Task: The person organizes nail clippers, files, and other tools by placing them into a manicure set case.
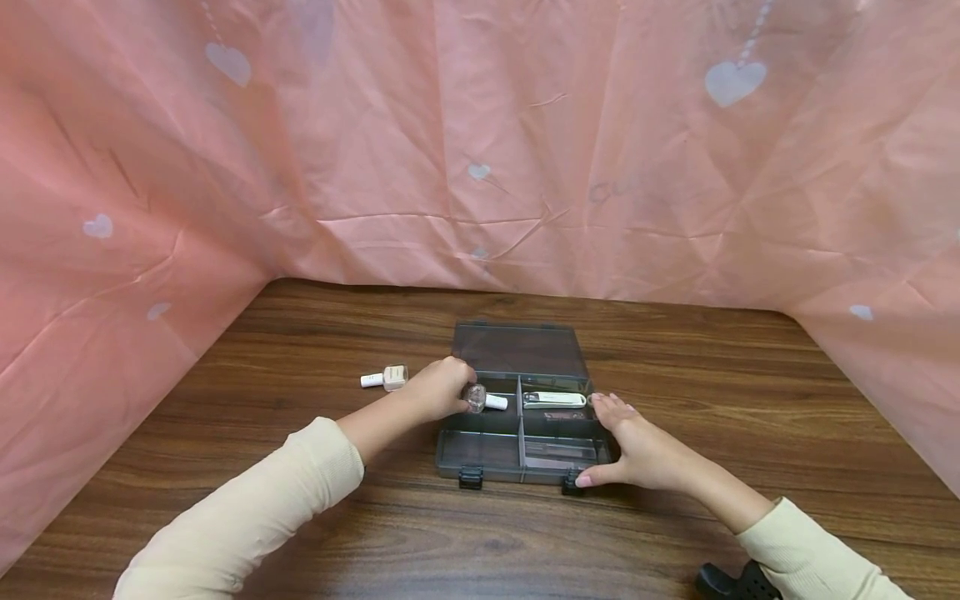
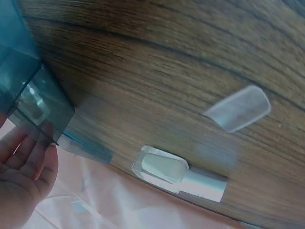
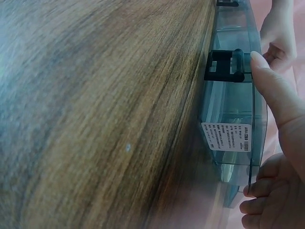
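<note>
A grey see-through storage box lies with its lid folded back. My left hand pinches a nail polish bottle with a clear body and white cap at the back-left compartment; whether it touches the floor is hidden. In the back-right compartment is a silver nail clipper. My right hand grips the box's front-right corner, thumb at a black latch, fingers along the right side. A second nail polish bottle, cream with a white cap, lies left of the box.
Flat pale pieces lie in the front-right compartment. A black object sits under the right sleeve. Pink curtain encloses the wooden table. In the left wrist view, a translucent shape appears over the wood; its nature is unclear.
</note>
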Demonstrator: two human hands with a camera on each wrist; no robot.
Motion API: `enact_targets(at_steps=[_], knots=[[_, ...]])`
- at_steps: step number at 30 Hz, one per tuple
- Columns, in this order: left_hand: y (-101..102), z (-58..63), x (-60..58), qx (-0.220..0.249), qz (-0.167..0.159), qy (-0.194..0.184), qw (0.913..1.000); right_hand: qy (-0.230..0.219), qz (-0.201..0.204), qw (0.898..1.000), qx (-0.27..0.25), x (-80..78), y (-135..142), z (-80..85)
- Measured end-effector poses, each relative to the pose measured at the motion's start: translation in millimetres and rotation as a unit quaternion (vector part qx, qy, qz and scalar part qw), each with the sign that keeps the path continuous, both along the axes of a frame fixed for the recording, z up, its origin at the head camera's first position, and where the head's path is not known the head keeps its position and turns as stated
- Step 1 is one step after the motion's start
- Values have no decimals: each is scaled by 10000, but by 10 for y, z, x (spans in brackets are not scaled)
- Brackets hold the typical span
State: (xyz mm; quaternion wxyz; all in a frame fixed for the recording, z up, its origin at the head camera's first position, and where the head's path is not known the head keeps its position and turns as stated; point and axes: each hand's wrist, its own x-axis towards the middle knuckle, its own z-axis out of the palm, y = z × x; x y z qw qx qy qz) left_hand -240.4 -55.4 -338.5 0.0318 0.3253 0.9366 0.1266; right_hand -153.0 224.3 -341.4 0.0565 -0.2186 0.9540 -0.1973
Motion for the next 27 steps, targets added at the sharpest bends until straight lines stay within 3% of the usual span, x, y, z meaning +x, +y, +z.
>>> enact_targets(at_steps=[6, 12, 17, 22, 27], knots=[[-34, -16, 2, -72, -214, 217, 9995, -72, -23, 10000, 7, -1, -9, 4], [-146, -19, 75, 653, -203, 626, 9957, -67, -30, 10000, 8, -3, -10, 4], [-274, -20, 137, 1440, -70, 1027, 9842, -82, -12, 10000, -19, -1, -9, 9], [-443, -49, 153, 1852, 91, 1646, 9688, -93, 10, 9999, -58, 1, -3, 14], [-634, -112, 149, 2107, 524, 1716, 9609, -98, 24, 9999, -54, 1, 2, 1]])
